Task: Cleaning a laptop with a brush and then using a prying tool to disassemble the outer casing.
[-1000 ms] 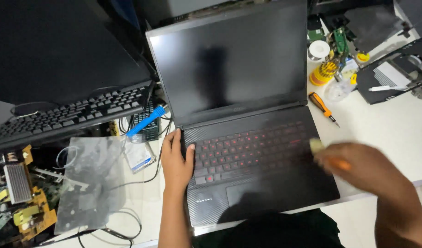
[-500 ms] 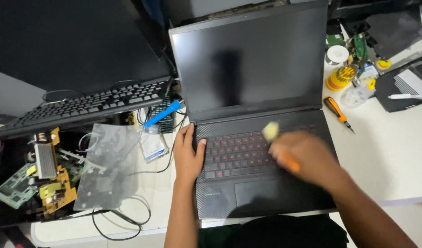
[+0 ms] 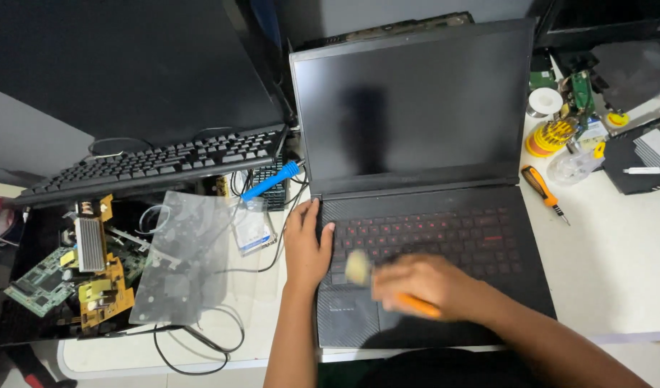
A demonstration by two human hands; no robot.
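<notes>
Bracing the open laptop [image 3: 430, 215] with flat, released left-hand fingers [image 3: 310, 215], the right hand [image 3: 430, 286] grips an orange-handled brush [image 3: 376, 282] over keys beneath its fingers

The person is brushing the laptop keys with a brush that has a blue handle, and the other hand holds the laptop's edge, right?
Not quite. The head view shows the brush in the right hand has an orange handle, not blue. The rest is right: it sweeps over the laptop keys while the left hand rests on the laptop's left edge.
</notes>
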